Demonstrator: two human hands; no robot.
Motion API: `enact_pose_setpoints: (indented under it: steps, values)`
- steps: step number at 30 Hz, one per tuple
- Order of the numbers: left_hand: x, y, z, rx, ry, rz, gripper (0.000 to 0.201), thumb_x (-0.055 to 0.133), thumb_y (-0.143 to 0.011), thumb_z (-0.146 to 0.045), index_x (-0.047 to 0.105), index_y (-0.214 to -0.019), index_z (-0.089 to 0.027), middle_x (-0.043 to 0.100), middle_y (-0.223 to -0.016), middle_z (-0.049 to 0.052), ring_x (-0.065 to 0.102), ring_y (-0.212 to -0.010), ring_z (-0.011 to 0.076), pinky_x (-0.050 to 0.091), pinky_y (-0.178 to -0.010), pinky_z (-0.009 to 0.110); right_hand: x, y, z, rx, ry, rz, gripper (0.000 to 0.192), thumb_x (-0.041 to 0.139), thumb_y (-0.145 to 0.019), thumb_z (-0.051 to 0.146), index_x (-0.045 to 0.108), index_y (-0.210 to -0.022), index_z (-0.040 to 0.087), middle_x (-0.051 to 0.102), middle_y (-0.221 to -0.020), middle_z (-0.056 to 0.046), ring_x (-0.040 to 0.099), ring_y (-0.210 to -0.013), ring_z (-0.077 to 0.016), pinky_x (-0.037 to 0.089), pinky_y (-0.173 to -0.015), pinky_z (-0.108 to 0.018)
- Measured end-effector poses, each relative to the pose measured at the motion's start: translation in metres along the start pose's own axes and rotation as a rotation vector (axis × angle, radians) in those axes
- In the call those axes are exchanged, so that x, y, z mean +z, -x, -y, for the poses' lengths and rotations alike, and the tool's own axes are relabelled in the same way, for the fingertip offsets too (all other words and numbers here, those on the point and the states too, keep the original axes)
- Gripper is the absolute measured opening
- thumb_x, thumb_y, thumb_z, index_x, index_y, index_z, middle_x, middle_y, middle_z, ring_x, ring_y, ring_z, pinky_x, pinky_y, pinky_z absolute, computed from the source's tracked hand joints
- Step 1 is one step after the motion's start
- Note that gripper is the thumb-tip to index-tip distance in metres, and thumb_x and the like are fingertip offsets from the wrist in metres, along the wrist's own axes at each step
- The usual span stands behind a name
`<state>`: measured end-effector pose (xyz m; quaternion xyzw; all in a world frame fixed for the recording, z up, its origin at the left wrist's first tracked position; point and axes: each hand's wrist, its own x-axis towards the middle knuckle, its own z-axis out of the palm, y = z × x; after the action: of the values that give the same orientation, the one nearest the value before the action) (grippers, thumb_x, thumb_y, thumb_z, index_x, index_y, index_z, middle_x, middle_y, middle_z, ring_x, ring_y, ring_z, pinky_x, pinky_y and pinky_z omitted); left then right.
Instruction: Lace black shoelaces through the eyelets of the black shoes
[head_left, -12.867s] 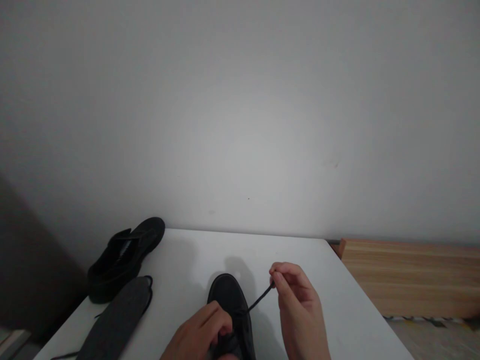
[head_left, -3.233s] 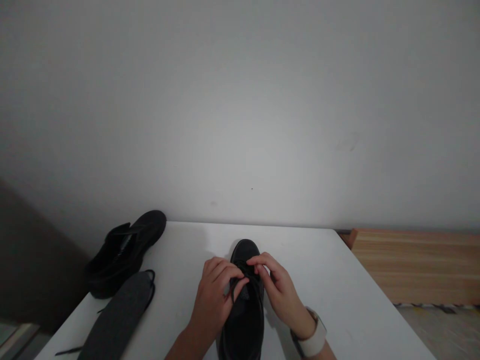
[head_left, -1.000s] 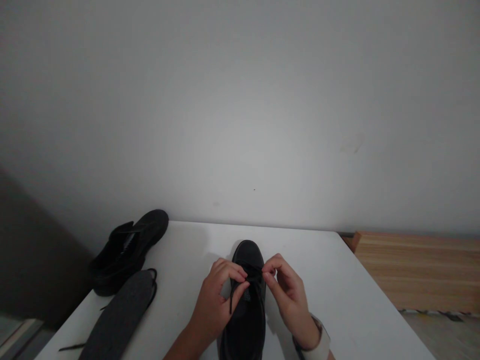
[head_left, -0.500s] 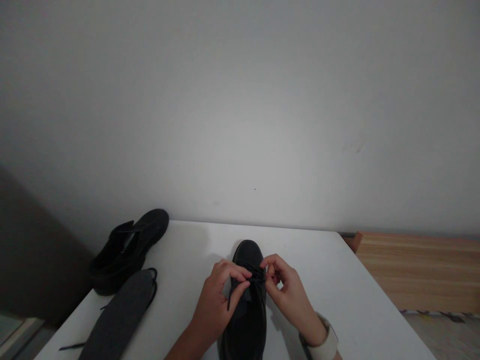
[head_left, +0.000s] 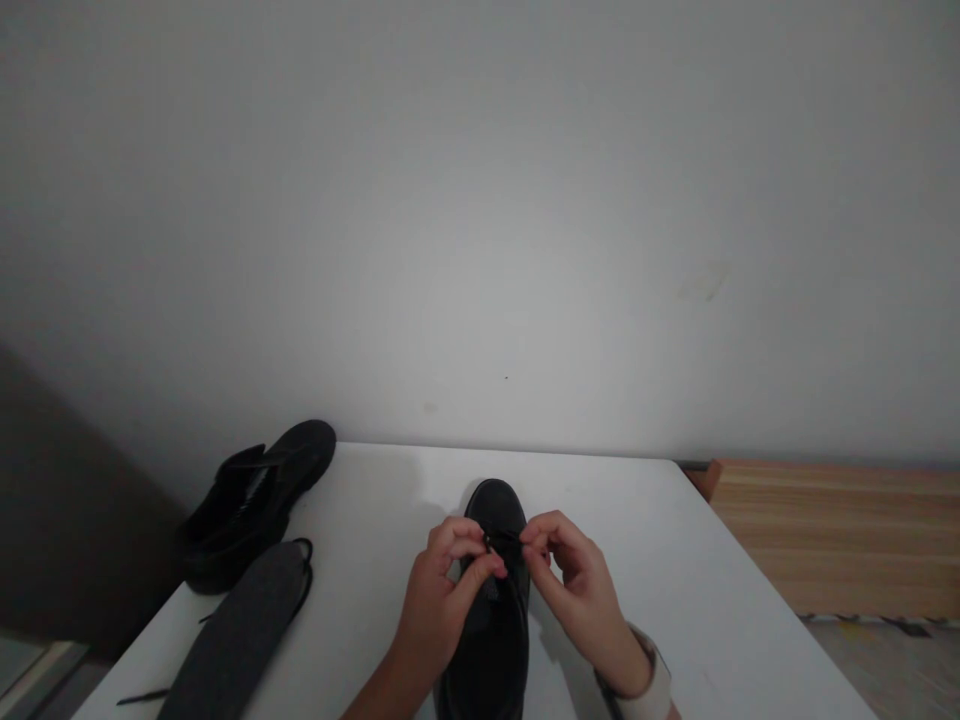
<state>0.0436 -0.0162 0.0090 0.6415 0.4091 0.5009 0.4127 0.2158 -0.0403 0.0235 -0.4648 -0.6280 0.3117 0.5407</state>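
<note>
A black lace-up shoe [head_left: 484,655] stands on the white table, toe pointing toward the wall. Over its lacing, my left hand [head_left: 450,590] comes in from the left with thumb and fingertips close together at the black shoelace [head_left: 504,538]. From the right, my right hand [head_left: 574,580] pinches the lace between thumb and forefinger at the shoe's edge. The fingers cover part of the eyelets, and the dark lace is hard to tell from the shoe. A pale band circles my right wrist.
The second black shoe [head_left: 259,495] sits at the table's far left corner, its tongue raised. Nearer lies a dark grey insole [head_left: 232,640] with a black lace under and beside it. The white table [head_left: 720,610] meets the wall behind; a wooden surface [head_left: 840,540] is at right.
The loose lace end that hung below my left fingers is out of sight there. My left fingers have spread slightly, and my right fingers have shifted a little along the lace.
</note>
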Motion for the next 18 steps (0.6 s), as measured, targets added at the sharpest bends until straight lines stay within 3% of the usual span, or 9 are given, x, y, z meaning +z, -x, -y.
enact_pose_setpoints:
  steps: [4, 8, 14, 18]
  values:
    - [0.003, 0.0, -0.001, 0.012, -0.02, -0.02, 0.006, 0.071, -0.082, -0.02, 0.065, -0.081, -0.023, 0.07, -0.078, -0.002, 0.069, -0.076, 0.019, 0.051, -0.076, 0.031, 0.0, 0.005, 0.007, -0.106, -0.091, 0.06, 0.008, 0.06, -0.093, 0.022, 0.064, -0.086, 0.021, 0.06, -0.075, -0.002, 0.056, -0.069, -0.016, 0.045, -0.063, -0.029]
    - [0.001, 0.0, -0.005, 0.177, -0.144, 0.012, 0.009, 0.071, -0.085, -0.024, 0.072, -0.076, -0.025, 0.069, -0.079, 0.001, 0.066, -0.083, 0.022, 0.051, -0.076, 0.033, 0.003, 0.006, 0.009, -0.172, -0.073, 0.04, 0.011, 0.062, -0.093, 0.02, 0.066, -0.082, 0.021, 0.059, -0.072, -0.002, 0.055, -0.069, -0.0168, 0.044, -0.063, -0.031]
    - [-0.005, -0.002, -0.012, 0.326, -0.29, 0.174, 0.009, 0.069, -0.088, -0.021, 0.074, -0.082, -0.025, 0.07, -0.075, 0.002, 0.063, -0.086, 0.0243, 0.049, -0.077, 0.037, 0.009, 0.005, 0.01, -0.212, -0.045, 0.023, 0.011, 0.06, -0.094, 0.017, 0.068, -0.088, 0.023, 0.063, -0.077, -0.003, 0.058, -0.073, -0.0183, 0.045, -0.065, -0.032]
    - [-0.003, 0.0, -0.012, 0.303, -0.246, 0.13, 0.012, 0.067, -0.085, -0.012, 0.069, -0.08, -0.023, 0.069, -0.08, 0.003, 0.063, -0.087, 0.0232, 0.05, -0.078, 0.035, 0.009, 0.004, 0.011, -0.191, -0.079, 0.031, 0.013, 0.056, -0.097, 0.02, 0.067, -0.095, 0.025, 0.063, -0.085, -0.003, 0.06, -0.082, -0.0186, 0.046, -0.071, -0.032]
